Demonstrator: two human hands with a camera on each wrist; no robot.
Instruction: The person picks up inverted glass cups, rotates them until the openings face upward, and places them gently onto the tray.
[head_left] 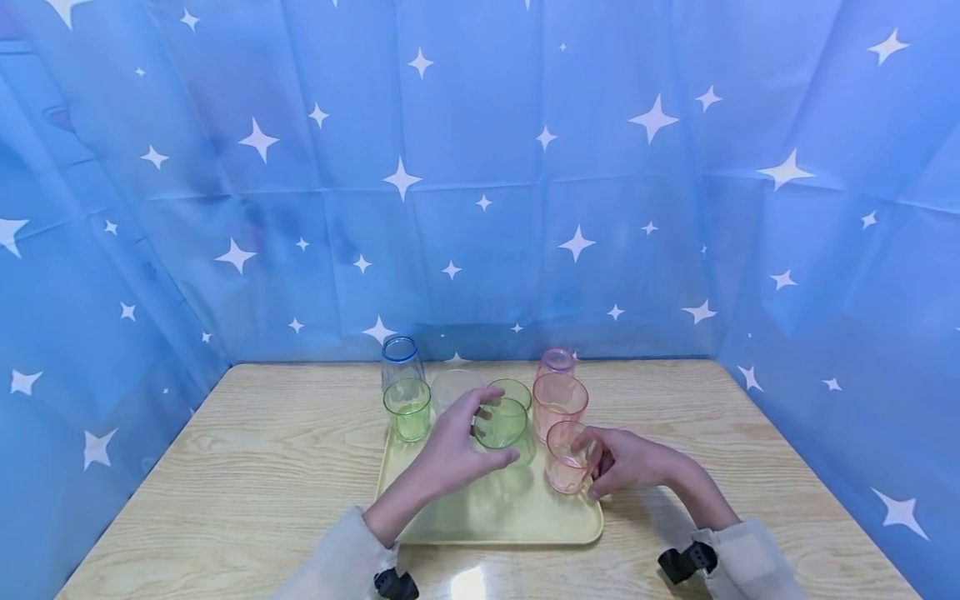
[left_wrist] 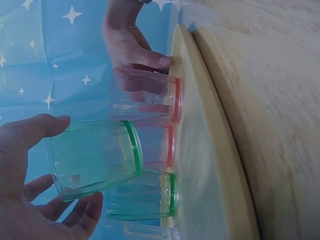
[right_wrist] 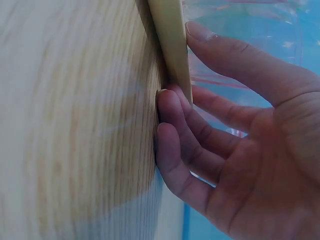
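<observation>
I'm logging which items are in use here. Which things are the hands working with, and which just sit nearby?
In hand:
left hand holds a green cup above the tray
right hand touches a pink cup at the tray's edge

Sitting by:
other green cup
blue-rimmed cup
tall pink cup
wooden table

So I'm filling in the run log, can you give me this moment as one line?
left hand: holds green cup lifted above tray | right hand: touches pink cup standing on tray edge | other cups upright at tray's back
</observation>
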